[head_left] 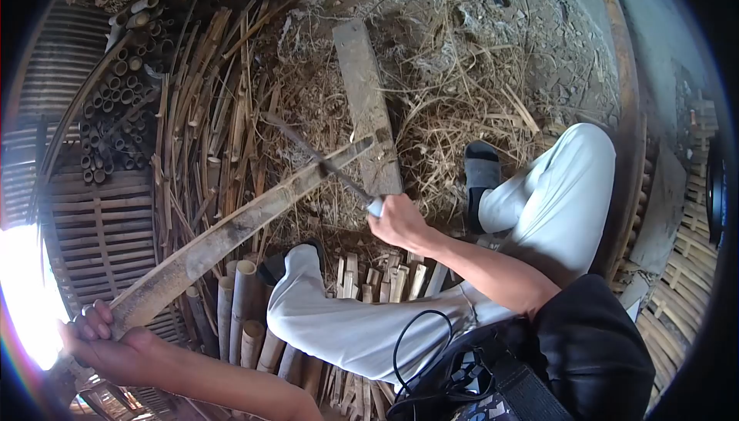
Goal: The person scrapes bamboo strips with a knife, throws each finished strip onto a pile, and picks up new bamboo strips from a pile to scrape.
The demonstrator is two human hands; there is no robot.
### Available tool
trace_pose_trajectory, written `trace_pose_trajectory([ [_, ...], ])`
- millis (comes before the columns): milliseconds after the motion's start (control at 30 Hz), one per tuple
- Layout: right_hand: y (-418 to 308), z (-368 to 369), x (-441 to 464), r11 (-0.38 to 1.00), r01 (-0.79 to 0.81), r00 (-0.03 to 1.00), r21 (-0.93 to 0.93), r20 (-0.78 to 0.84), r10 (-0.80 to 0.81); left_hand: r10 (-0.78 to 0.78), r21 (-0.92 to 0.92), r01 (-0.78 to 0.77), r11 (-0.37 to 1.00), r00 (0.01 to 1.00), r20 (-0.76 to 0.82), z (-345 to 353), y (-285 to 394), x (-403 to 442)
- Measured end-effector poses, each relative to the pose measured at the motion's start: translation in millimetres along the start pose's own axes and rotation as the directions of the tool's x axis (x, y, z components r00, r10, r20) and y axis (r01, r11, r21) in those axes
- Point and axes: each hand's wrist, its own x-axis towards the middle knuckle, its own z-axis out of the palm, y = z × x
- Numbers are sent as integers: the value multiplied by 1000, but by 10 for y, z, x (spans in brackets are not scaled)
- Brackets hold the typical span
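The split bamboo length (208,248) runs diagonally across the workspace, its far end over the wooden board (356,63). The left hand (104,342) has its fingers wrapped around the near end; the right hand (400,222) has its fingers closed about the handle of the knife (303,145), whose blade crosses the bamboo near the board. Advisable: keep the far end backed by the board, hold the near end firm, use controlled strokes, and direct the edge clear of both legs.
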Motion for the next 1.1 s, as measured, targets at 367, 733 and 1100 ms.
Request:
trace_pose_trajectory([
  [367, 862, -164, 304, 942, -219, 976, -255, -58, 211, 4, 2, -4, 1000, 997, -72, 165, 115, -137],
  [733, 767, 74, 126, 984, -27, 998, -177, -53, 18, -11, -62, 11, 998, 1000, 1, -49, -26, -34],
  [1100, 329, -16, 39, 983, 40, 995, -179, -83, -55, -93, -132, 90, 987, 996, -13, 206, 177, -306],
])
